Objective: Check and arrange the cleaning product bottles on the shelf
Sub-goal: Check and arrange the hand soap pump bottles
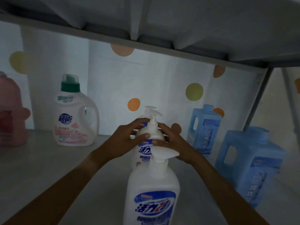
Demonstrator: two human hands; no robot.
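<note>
Both hands (128, 138) around smooth pump bottle (150, 135)

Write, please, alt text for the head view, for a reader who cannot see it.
Both hands, left hand and right hand, grip the middle white pump bottle on a grey shelf. Another pump bottle stands nearer; a white detergent jug stands left, two blue jugs right.
</note>
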